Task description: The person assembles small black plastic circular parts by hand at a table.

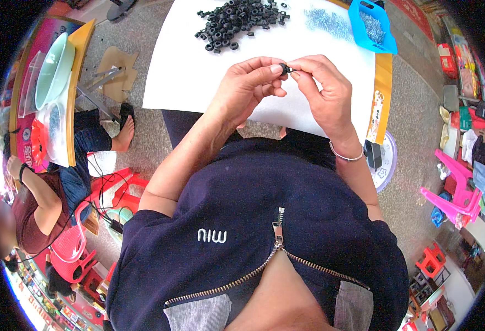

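Note:
Over the near part of a white-topped table, both my hands meet at one small piece. My left hand is closed, its thumb and forefinger pinching a small round black plastic part. Close against it, my right hand pinches something small and dark at the part's right side; its kind is too small to make out. Beyond my left hand lies a heap of similar black plastic parts, some of them ring-shaped. Small silvery pieces are spread at the far right, beside a blue basket holding more of them.
A yellow strip edges the table's right side. At the left, a person sits by another table with a pale green basin. Red chairs and cables are behind. A pink stool stands on the right.

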Motion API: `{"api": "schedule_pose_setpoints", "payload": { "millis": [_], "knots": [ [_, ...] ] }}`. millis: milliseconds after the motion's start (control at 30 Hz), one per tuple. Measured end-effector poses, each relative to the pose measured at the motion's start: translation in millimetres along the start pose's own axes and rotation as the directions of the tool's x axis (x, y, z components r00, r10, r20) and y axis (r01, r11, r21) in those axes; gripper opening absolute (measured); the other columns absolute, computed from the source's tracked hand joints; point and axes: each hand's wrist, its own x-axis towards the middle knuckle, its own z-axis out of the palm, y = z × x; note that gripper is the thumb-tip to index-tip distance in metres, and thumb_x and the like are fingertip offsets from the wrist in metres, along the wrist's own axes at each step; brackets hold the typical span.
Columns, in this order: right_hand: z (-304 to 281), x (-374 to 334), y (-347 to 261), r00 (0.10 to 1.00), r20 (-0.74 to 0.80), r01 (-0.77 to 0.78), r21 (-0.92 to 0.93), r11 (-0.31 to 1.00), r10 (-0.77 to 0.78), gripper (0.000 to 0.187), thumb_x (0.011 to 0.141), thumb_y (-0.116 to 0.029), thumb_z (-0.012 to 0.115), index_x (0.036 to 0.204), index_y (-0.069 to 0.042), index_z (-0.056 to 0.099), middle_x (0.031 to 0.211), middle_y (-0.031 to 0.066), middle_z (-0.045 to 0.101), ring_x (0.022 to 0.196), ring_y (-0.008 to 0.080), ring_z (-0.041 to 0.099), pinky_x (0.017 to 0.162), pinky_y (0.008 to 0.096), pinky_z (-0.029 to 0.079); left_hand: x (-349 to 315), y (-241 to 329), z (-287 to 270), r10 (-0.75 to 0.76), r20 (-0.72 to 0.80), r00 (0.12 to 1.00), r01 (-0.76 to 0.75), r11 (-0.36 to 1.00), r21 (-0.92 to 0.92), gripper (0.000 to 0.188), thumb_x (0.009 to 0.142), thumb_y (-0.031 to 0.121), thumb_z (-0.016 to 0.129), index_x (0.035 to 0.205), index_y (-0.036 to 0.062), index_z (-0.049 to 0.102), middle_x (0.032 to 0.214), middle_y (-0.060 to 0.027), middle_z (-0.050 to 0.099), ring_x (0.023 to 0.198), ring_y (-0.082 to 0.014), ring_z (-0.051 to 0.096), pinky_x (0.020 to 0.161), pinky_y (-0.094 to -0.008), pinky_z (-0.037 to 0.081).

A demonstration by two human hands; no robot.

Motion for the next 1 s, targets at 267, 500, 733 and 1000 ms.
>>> {"api": "schedule_pose_setpoints", "payload": {
  "millis": [267,500,733,1000],
  "knots": [
    [0.1,-0.1,-2.7,1.000,-0.004,0.016,-0.009,1.000,-0.016,0.014,0.080,0.004,0.061,0.092,0.000,0.065,0.086,0.0105,0.064,0.076,0.0189,0.063,0.066,0.0274,0.051,1.0,2.0,0.2,-0.009,-0.002,1.000,0.009,1.000,0.019,0.021,0.089,0.009,0.059,0.103,-0.0070,0.058,0.088,-0.0115,0.062,0.071,-0.0129,0.060,0.068,-0.0283,0.056],
    [0.6,-1.9,-0.5,1.000,0.018,0.000,-0.024,1.000,0.001,0.015,0.079,0.005,0.061,0.093,0.000,0.064,0.086,0.0099,0.062,0.075,0.0190,0.062,0.065,0.0279,0.051,2.6,0.9,-1.2,-0.018,-0.020,1.000,0.019,0.999,0.051,0.020,0.088,0.008,0.059,0.102,-0.0061,0.059,0.087,-0.0113,0.063,0.070,-0.0127,0.060,0.067,-0.0283,0.057],
    [-3.6,-1.5,2.2,1.000,0.005,-0.008,-0.018,1.000,0.008,0.014,0.080,0.004,0.060,0.092,0.000,0.064,0.086,0.0094,0.062,0.076,0.0172,0.062,0.067,0.0267,0.050,4.1,6.0,-3.3,-0.053,0.008,0.999,0.053,0.998,0.039,0.018,0.088,0.009,0.060,0.100,-0.0055,0.060,0.087,-0.0119,0.063,0.070,-0.0128,0.060,0.067,-0.0286,0.057],
    [-6.2,-0.5,-1.4,0.995,-0.011,-0.101,0.093,0.991,0.102,0.012,0.082,0.002,0.061,0.093,0.000,0.065,0.086,0.0085,0.063,0.078,0.0151,0.061,0.070,0.0251,0.049,3.9,3.4,-3.3,-0.069,0.037,0.997,0.071,0.997,-0.044,0.019,0.088,0.008,0.059,0.101,-0.0054,0.060,0.087,-0.0122,0.064,0.071,-0.0133,0.061,0.068,-0.0293,0.057]
  ]
}}
